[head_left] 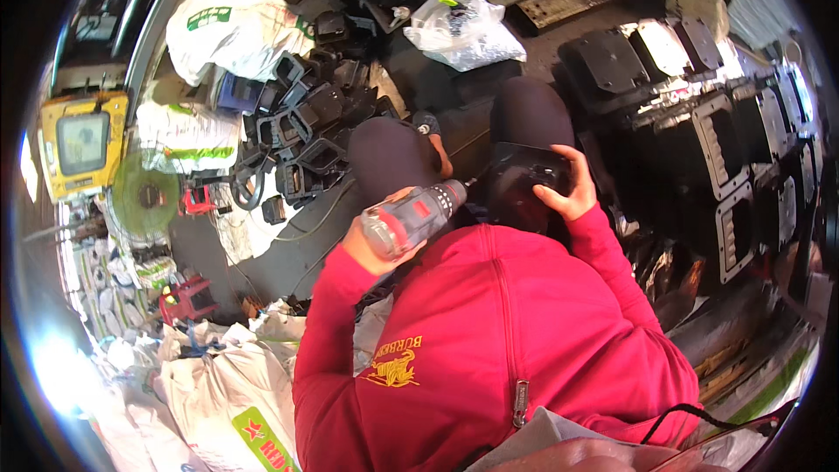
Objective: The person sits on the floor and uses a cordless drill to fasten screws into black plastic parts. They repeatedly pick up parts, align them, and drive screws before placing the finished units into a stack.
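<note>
In my left hand (374, 247) is a grey and red cordless drill (416, 217), held level across my lap with its chuck toward the right. The thin bit at its front ends close to a glossy black plastic part (517, 177); whether the two touch I cannot tell. My right hand (570, 190) grips that part by its right side, thumb in front and fingers over the top edge. The part rests against my right leg, and its lower end is lost in shadow.
At left lies a heap of black plastic frames (301, 127), near a green fan (144, 195) and a small red stool (187, 299). Black housings (725, 149) are stacked at right. A clear plastic bag (468, 31) sits ahead; a white sack (218, 393) stands at lower left.
</note>
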`<action>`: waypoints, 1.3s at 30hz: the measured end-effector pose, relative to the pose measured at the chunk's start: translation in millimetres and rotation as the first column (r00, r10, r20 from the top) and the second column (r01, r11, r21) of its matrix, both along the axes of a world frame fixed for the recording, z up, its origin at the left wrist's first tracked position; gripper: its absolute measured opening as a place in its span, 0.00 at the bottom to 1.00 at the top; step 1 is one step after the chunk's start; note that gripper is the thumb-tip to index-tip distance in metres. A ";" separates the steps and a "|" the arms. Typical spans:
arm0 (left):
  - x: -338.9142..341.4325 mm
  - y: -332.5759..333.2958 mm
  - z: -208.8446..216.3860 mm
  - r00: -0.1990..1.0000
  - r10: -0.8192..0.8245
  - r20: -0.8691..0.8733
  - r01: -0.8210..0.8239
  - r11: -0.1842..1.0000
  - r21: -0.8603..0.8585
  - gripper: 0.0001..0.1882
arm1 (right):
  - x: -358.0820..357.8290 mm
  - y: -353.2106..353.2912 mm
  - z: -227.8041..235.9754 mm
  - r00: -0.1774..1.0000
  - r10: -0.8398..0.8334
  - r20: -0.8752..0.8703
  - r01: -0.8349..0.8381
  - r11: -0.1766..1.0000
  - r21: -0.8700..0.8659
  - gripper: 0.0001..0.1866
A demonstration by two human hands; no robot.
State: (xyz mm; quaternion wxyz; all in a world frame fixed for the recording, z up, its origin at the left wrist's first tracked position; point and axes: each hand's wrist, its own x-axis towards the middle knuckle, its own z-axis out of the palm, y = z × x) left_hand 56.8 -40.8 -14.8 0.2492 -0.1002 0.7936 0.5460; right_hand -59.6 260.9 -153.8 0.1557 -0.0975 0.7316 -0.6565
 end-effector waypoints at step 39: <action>-392.5 -32.7 -257.2 0.949 -0.174 -0.262 -0.126 0.554 -0.823 0.12 | -51.3 37.5 -79.9 0.993 0.090 0.079 -0.071 0.974 -0.217 0.52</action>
